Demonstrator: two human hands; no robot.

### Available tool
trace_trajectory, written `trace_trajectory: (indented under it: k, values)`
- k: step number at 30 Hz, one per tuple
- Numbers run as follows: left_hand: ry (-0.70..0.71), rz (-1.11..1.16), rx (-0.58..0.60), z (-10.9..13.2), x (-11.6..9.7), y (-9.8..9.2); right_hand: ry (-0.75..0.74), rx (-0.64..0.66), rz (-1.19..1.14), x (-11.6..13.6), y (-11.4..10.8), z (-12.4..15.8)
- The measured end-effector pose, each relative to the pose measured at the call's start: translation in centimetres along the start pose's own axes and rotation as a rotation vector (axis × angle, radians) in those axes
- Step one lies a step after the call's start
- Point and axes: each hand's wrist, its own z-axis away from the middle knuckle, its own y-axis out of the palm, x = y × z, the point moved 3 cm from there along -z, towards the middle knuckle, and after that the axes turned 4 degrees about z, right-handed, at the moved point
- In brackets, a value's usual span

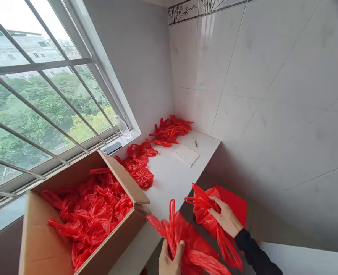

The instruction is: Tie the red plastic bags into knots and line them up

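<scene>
Left hand [171, 260] fingers pinched the nearer bag [186, 232], right hand [226, 217] fingers the farther bag [202, 209] (judged light, soft, slippery), best gripped by gathered plastic.

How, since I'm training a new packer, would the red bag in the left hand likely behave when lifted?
The red bag would probably be floppy: its thin plastic creases around the left hand. Its glossy film might feel somewhat slippery. The loose loop sticking up could catch on things.

Two crumpled red plastic bags [190, 235]
</scene>
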Motion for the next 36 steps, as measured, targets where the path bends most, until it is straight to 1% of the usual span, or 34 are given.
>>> trace_trajectory:
  k: [3, 6, 9, 12, 14, 15, 18, 20, 21, 22, 23, 25, 27, 28, 29, 30, 31, 33, 35, 36]
  values:
    - [-0.015, 0.097, 0.015, -6.0, -4.2, 4.0, 0.015, -0.039, -0.002, 1.3, -1.2, -5.7]
    - [-0.015, 0.157, 0.028, -12.1, -7.3, 6.9, -0.005, -0.048, 0.012, 1.4, -1.1, -12.3]
    - [0.000, 0.154, -0.004, -18.7, -9.2, 9.0, -0.064, -0.009, 0.054, 1.6, -0.2, -21.0]
    - [0.014, 0.115, -0.106, -26.4, -11.1, 11.2, -0.118, 0.061, 0.084, 3.1, 0.9, -31.3]
    - [0.026, 0.097, -0.157, -31.6, -13.2, 13.2, -0.152, 0.076, 0.106, 5.0, 1.3, -38.4]
    - [0.028, 0.096, -0.161, -34.2, -14.5, 14.4, -0.177, 0.075, 0.129, 6.3, 1.4, -41.8]
    - [0.048, 0.112, -0.101, -41.6, -19.5, 18.7, -0.289, 0.062, 0.241, 10.7, 1.6, -51.9]
    - [0.105, 0.097, -0.067, -46.6, -22.9, 21.7, -0.383, 0.021, 0.304, 13.7, 1.9, -58.3]
    - [0.142, 0.078, -0.077, -49.2, -24.3, 23.1, -0.423, 0.003, 0.340, 15.0, 2.3, -61.3]
    - [0.175, 0.045, -0.085, -51.9, -25.4, 24.5, -0.452, 0.002, 0.380, 16.1, 3.0, -64.3]
    - [0.192, 0.009, -0.092, -54.5, -26.1, 25.7, -0.471, 0.033, 0.433, 16.9, 3.9, -67.1]
    - [0.193, -0.111, -0.105, -59.3, -26.4, 27.8, -0.470, 0.106, 0.542, 17.6, 6.1, -71.9]
    - [0.180, -0.150, -0.128, -62.8, -25.6, 29.3, -0.465, 0.171, 0.593, 17.4, 8.3, -75.4]
    - [0.176, -0.151, -0.132, -63.8, -25.0, 29.7, -0.457, 0.197, 0.616, 17.0, 9.1, -76.5]
    - [0.172, -0.141, -0.134, -64.3, -24.3, 30.0, -0.447, 0.218, 0.640, 16.6, 9.6, -77.1]
    - [0.173, -0.131, -0.131, -64.3, -23.7, 30.0, -0.444, 0.227, 0.664, 16.1, 9.8, -77.2]
    - [0.179, -0.120, -0.134, -63.8, -23.0, 29.9, -0.455, 0.214, 0.680, 15.6, 9.8, -76.9]
    - [0.208, -0.096, -0.161, -61.7, -21.6, 29.1, -0.523, 0.126, 0.676, 14.7, 8.8, -74.9]
    - [0.227, -0.078, -0.210, -58.7, -19.6, 27.8, -0.615, -0.019, 0.617, 13.1, 7.4, -71.6]
    - [0.216, -0.070, -0.231, -57.0, -18.2, 27.0, -0.642, -0.085, 0.575, 11.8, 6.7, -69.6]
